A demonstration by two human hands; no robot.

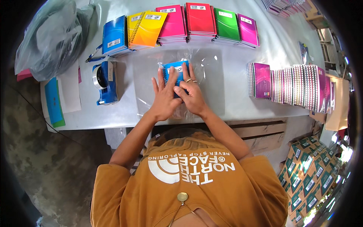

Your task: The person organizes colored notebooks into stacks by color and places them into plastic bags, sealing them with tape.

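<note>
A small blue spiral notebook (pixel 169 70) with a white label lies on the table in front of me, inside loose clear plastic wrap (pixel 196 64). My left hand (pixel 165 97) rests flat on its left and lower part, fingers spread. From the right, my right hand (pixel 193 97) presses on the notebook with its fingers stretched toward the top edge and its thumb reaching over to my left hand. A ring shows on one right finger. Both hands cover much of the cover.
Stacks of blue (pixel 114 36), yellow (pixel 149 28), pink (pixel 171 22), red (pixel 200 19), green (pixel 227 24) and purple notebooks (pixel 247 30) line the far side. A blue tape dispenser (pixel 109 83) and plastic bag (pixel 53 38) stand left. A long notebook row (pixel 295 84) lies right.
</note>
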